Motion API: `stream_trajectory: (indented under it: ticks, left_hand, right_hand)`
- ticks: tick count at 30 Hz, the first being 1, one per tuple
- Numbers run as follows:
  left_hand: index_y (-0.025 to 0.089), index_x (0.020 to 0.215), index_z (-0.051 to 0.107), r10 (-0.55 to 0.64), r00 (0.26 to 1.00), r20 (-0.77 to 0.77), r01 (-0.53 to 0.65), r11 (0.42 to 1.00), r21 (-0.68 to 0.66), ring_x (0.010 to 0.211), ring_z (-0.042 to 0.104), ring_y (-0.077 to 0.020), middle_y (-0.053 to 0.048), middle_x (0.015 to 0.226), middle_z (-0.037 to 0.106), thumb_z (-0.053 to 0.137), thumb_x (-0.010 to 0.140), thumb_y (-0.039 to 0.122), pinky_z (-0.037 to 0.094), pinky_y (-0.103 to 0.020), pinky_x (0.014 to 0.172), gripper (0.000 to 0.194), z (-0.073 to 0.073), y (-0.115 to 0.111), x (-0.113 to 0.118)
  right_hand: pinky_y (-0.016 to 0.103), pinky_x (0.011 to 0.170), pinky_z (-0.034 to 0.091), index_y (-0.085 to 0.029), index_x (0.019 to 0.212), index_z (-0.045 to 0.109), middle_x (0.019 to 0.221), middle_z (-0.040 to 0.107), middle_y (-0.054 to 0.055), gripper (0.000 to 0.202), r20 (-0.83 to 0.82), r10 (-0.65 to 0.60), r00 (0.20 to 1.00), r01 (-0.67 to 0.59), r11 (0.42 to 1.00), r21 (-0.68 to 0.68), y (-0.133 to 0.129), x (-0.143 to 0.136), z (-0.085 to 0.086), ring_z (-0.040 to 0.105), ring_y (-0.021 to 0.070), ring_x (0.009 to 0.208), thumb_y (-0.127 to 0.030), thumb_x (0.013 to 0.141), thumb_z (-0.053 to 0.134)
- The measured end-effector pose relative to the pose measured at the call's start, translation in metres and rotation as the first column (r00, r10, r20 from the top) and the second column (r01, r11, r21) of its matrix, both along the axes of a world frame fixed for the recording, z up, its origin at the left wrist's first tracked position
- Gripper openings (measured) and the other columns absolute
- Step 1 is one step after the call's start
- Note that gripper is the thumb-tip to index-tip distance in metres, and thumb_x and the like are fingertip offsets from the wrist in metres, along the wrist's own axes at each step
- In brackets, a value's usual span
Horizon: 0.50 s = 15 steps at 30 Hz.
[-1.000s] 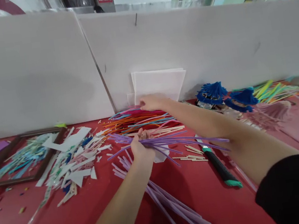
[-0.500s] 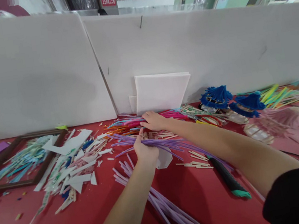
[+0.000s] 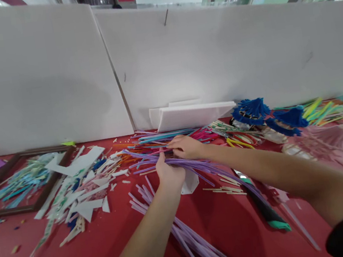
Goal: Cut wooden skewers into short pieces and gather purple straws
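Note:
My left hand (image 3: pixel 169 169) is closed round a bundle of purple strips (image 3: pixel 196 165) above the middle of the red table. Just beyond it my right hand (image 3: pixel 187 146) has its fingers bent together over the coloured strips (image 3: pixel 156 137); what they pinch, perhaps a pink strip, is too small to be sure of. A white plate (image 3: pixel 189 182) lies under the purple bundle. Nearer to me, a second bunch of lilac strips (image 3: pixel 198 244) rests on the table under my left forearm.
White panels (image 3: pixel 199 55) stand along the back, with white sheets (image 3: pixel 195 115) leaning there. Scraps (image 3: pixel 87 192) and a brown frame (image 3: pixel 35 207) lie left. A black-handled tool (image 3: pixel 264 209), short sticks (image 3: pixel 226 190) and blue fringed pieces (image 3: pixel 289 118) are right.
The white sheets have tipped over lower. My right hand has drawn slightly nearer and right, its fingers now bent together. More of the blue strips behind it shows.

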<state>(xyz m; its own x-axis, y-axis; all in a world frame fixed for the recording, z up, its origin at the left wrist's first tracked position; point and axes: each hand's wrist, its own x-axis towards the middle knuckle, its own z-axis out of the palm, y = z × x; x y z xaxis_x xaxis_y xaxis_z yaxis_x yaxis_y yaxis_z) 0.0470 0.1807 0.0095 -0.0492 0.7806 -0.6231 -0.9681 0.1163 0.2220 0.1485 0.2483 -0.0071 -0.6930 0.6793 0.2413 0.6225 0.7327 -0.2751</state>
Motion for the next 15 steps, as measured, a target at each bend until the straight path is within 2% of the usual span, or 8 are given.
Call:
stream_trajectory:
  ticks: [4, 7, 11, 15]
  left_hand:
    - [0.021, 0.078, 0.059, -0.005, 1.000, -0.012, 0.004, 0.999, -0.032, 0.060, 0.058, -0.0137, -0.001, 0.072, 0.057, 0.050, 0.083, 0.022, 0.048, -0.026, 0.057, 0.010, 0.000, -0.002, -0.001]
    - [0.023, 0.082, 0.060, -0.012, 1.000, -0.023, 0.011, 0.999, -0.047, 0.062, 0.057, -0.0136, -0.002, 0.077, 0.056, 0.051, 0.083, 0.022, 0.048, -0.026, 0.056, 0.008, -0.001, -0.002, -0.002]
    - [0.024, 0.086, 0.060, -0.016, 0.999, -0.037, 0.014, 0.998, -0.069, 0.073, 0.059, -0.0155, -0.003, 0.085, 0.056, 0.052, 0.082, 0.023, 0.049, -0.028, 0.062, 0.009, -0.002, -0.003, -0.002]
    - [0.024, 0.086, 0.060, -0.016, 0.999, -0.049, 0.012, 0.997, -0.080, 0.080, 0.060, -0.0163, -0.003, 0.088, 0.056, 0.052, 0.082, 0.023, 0.049, -0.028, 0.065, 0.009, -0.003, -0.004, -0.001]
  right_hand:
    - [0.024, 0.071, 0.042, -0.017, 0.092, 0.068, 0.085, 0.070, 0.005, 0.030, -0.068, -0.216, 0.974, 0.219, 0.975, 0.039, 0.016, 0.007, 0.019, 0.061, 0.0152, 0.076, -0.024, 0.088, 0.039]
    - [0.026, 0.070, 0.040, -0.015, 0.092, 0.065, 0.083, 0.068, 0.006, 0.035, -0.104, -0.335, 0.936, 0.344, 0.936, 0.079, 0.033, 0.012, 0.028, 0.059, 0.0163, 0.073, -0.032, 0.091, 0.034]
    - [0.029, 0.079, 0.040, -0.014, 0.105, 0.060, 0.098, 0.065, 0.009, 0.027, -0.074, -0.368, 0.927, 0.374, 0.922, 0.096, 0.054, 0.017, 0.027, 0.057, 0.0188, 0.088, -0.026, 0.087, 0.043]
    - [0.037, 0.096, 0.033, -0.012, 0.120, 0.052, 0.120, 0.055, 0.014, 0.045, 0.017, -0.325, 0.945, 0.322, 0.941, 0.102, 0.061, 0.018, 0.021, 0.046, 0.0248, 0.111, -0.022, 0.076, 0.060]
